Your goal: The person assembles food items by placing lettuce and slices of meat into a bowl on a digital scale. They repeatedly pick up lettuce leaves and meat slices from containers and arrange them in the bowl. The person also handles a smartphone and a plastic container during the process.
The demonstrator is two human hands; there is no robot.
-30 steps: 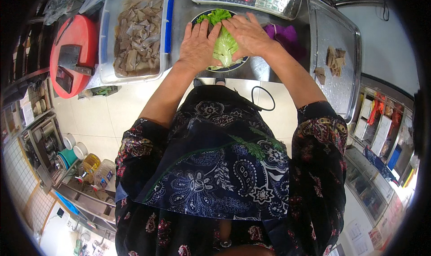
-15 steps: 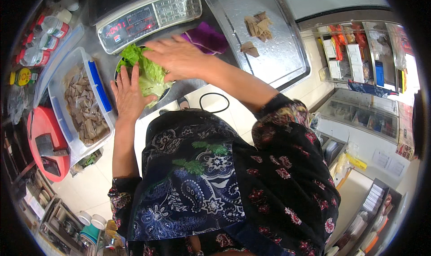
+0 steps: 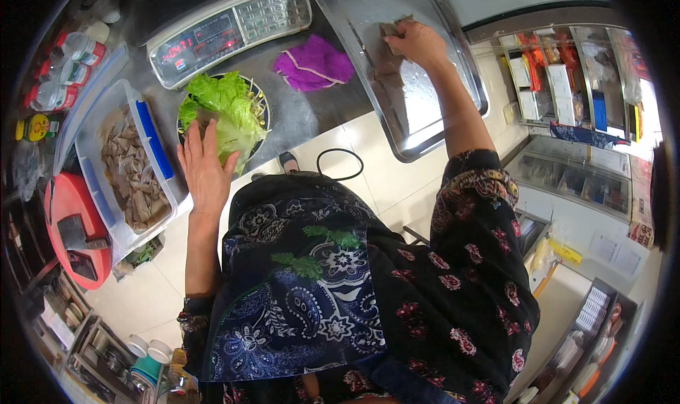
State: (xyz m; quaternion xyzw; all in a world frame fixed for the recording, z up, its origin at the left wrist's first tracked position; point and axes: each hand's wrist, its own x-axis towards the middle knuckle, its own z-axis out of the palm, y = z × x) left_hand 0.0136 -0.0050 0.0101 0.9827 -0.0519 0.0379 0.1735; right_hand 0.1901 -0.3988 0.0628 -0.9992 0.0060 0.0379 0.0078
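Observation:
My left hand (image 3: 207, 167) rests at the near left rim of a round bowl, fingers stretched out and apart over the greens. Leafy lettuce (image 3: 234, 114) fills the bowl, with bean sprouts (image 3: 256, 106) showing along its right side. A brownish piece lies at my left fingertips, partly hidden. Over the metal tray (image 3: 418, 124) at the upper right, my right hand (image 3: 419, 43) has its fingers closed around thin grey-brown slices (image 3: 388, 32). How many slices it holds is hidden by the fingers.
A digital scale (image 3: 227, 36) stands behind the bowl, with a purple cloth (image 3: 315, 64) to the right. Left of the bowl, a clear plastic tub (image 3: 106, 191) holds grey-brown pieces. Beyond it are a red board (image 3: 60, 220) with a cleaver (image 3: 74, 234) and several bottles (image 3: 60, 96).
My right hand has left the lettuce, moved right to the tray and closed on the brown slices. The lettuce and sprouts are now more exposed. My left hand has shifted slightly toward me.

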